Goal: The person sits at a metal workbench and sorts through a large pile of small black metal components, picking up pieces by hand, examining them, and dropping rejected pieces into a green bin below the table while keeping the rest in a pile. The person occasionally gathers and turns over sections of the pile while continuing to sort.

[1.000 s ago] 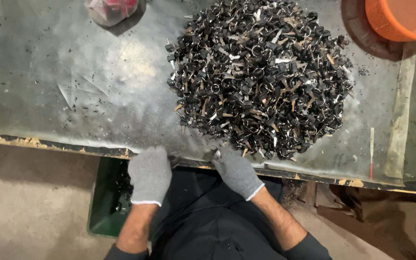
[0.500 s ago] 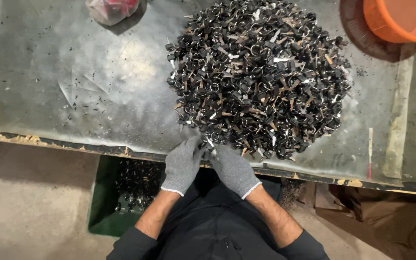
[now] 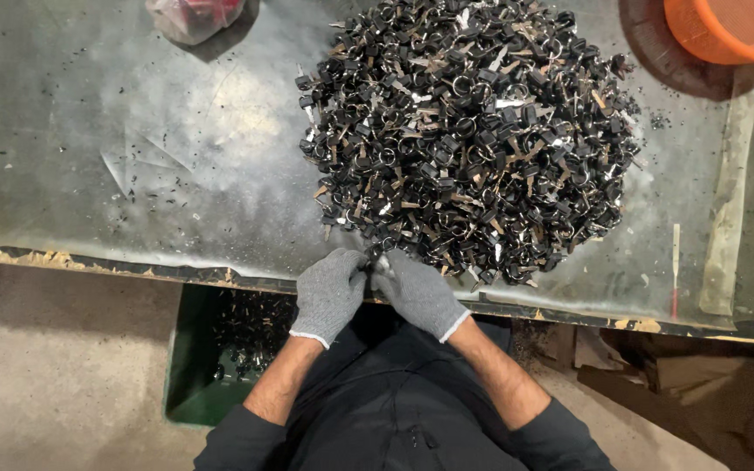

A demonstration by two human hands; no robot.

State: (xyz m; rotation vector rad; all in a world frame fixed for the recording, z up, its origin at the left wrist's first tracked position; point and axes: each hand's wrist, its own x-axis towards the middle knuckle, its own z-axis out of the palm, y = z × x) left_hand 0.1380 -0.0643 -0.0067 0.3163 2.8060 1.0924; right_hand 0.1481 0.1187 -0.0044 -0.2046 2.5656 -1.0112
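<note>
Grey knit gloves cover both hands, which meet at the near edge of the metal-topped table [image 3: 133, 174], just below the heap of small black clips [image 3: 469, 131]. That heap serves as the landmark: a broad mound of dark ring-shaped parts mixed with tan and silvery strips, spread over the middle and right of the tabletop. The left hand [image 3: 329, 295] and the right hand [image 3: 416, 292] press fingertip to fingertip at the heap's near rim, both curled around 1 small dark piece [image 3: 373, 266] pinched between them; the piece is too small to make out in detail. Left of and below the heap, under the table edge, sits a green bin [image 3: 187, 366] holding more dark parts. Far left and above the heap lies a clear plastic bag with red contents [image 3: 192, 16]. Above and to the right of the heap, an orange bucket [image 3: 735, 30] stands at the table's corner.
</note>
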